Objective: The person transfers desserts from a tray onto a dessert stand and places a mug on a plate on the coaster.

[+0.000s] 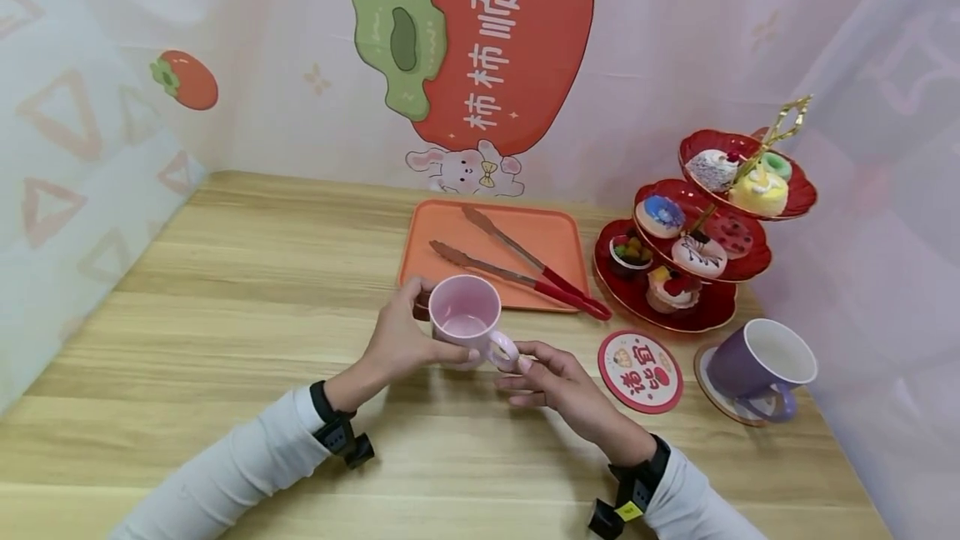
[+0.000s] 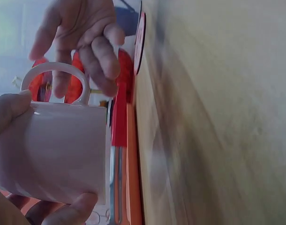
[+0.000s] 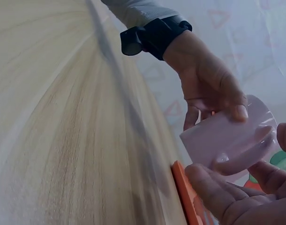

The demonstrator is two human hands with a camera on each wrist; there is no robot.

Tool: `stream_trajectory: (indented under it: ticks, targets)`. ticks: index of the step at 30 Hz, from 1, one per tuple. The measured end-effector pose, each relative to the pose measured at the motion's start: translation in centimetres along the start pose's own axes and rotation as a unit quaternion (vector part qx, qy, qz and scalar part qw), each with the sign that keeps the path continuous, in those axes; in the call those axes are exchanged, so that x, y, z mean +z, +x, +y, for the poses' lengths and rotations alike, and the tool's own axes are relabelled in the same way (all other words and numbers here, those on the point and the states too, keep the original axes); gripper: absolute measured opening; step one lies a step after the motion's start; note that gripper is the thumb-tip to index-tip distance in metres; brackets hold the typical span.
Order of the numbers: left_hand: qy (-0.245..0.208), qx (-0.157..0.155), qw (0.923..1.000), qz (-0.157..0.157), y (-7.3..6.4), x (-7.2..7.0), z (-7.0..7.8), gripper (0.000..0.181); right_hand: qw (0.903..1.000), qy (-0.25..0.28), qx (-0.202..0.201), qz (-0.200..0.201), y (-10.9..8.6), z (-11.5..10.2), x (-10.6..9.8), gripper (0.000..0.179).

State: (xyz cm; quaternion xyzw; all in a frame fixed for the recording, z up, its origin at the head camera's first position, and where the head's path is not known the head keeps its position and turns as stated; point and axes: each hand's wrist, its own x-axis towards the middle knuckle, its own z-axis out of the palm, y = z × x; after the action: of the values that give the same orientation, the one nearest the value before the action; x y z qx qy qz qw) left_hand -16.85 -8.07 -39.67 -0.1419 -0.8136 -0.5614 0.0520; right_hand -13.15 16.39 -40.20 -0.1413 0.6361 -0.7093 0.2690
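Note:
A pink mug (image 1: 463, 307) is held up above the table by my left hand (image 1: 401, 336), thumb on the near side and fingers round the far side. Its handle (image 1: 507, 352) points right, towards my right hand (image 1: 566, 394). That hand's fingers are extended and spread, with the fingertips right at the handle. In the left wrist view the mug (image 2: 54, 150) shows its smooth side, and the right hand (image 2: 84, 28) lies beyond the handle loop. From the right wrist, the mug (image 3: 218, 138) appears tilted, its handle between the right thumb and fingers.
Behind the mug lies an orange tray (image 1: 420, 232) with red-handled tongs (image 1: 517, 273) across it. A three-tier red stand (image 1: 720, 307) of pastries rises at the back right. Nearer are a round red-rimmed coaster (image 1: 641, 372) and a purple mug (image 1: 750, 365) on another coaster.

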Motion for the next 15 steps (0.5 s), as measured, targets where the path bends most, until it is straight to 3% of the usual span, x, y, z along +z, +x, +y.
stream_trajectory:
  ticks: [6,15]
  targets:
    - [-0.001,-0.015,0.9998,-0.015,-0.7,1.0,0.7,0.074,0.9997,0.009,-0.007,0.024,-0.1,-0.1,0.4,0.043]
    - [0.007,-0.025,0.9995,-0.018,-0.9,1.6,0.8,0.073,0.9993,-0.001,-0.036,0.013,-0.5,0.2,0.3,0.043]
